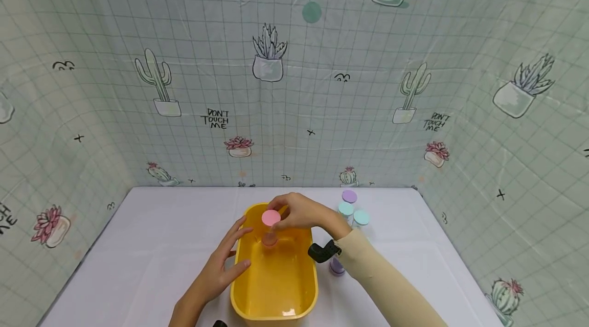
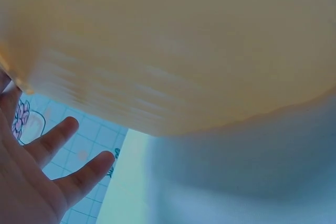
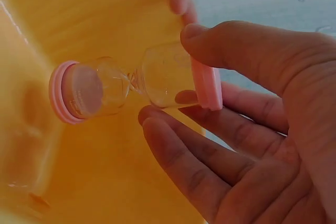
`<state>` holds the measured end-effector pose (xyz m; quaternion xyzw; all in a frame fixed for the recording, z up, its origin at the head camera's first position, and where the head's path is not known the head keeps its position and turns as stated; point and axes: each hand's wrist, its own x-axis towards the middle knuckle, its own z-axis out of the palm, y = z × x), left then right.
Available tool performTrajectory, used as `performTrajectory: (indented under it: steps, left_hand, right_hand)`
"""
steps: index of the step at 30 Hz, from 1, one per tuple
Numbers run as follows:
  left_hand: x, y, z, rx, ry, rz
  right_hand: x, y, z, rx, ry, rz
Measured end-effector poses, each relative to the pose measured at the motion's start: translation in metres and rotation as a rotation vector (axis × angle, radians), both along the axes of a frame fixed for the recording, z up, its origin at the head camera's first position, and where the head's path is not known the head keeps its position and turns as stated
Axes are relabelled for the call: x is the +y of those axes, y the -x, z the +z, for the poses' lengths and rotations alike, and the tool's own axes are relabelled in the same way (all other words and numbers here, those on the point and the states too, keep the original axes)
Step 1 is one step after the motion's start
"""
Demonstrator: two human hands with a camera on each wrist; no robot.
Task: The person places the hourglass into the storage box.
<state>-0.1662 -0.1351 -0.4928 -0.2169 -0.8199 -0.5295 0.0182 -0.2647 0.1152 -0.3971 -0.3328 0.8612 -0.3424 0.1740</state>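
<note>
A pink-capped hourglass (image 1: 271,217) hangs upright inside the far part of a yellow plastic bin (image 1: 276,291). My right hand (image 1: 300,211) pinches it near the upper cap, the thumb on one side and fingers on the other. In the right wrist view, the hourglass (image 3: 164,74) has clear bulbs and sand gathered by the lower cap. At the bin's left side, my left hand (image 1: 220,268) rests along the rim with its fingers spread. The left wrist view has that hand (image 2: 31,171) beside the bin's outer wall (image 2: 173,56).
Right of the bin stand a purple-capped piece (image 1: 349,196) and two teal-capped pieces (image 1: 345,209). Another purple piece (image 1: 337,266) is partly hidden under the right forearm. A white cloth (image 1: 161,245) covers the table, with a cactus-print sheet (image 1: 285,102) hanging around it.
</note>
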Motion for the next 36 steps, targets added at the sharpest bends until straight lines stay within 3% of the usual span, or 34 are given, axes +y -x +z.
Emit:
performTrajectory:
  steps: [9, 22, 36]
  left_hand:
    - [0.001, 0.001, -0.003, 0.02, -0.02, -0.032]
    - [0.003, 0.004, -0.005, 0.043, -0.047, -0.037]
    - [0.0, 0.002, -0.005, 0.026, -0.05, -0.009]
  right_hand:
    - [-0.01, 0.004, -0.016, 0.005, -0.073, -0.02]
    - [-0.022, 0.009, -0.021, -0.007, -0.169, -0.024]
    - [-0.03, 0.011, -0.027, -0.031, -0.179, -0.008]
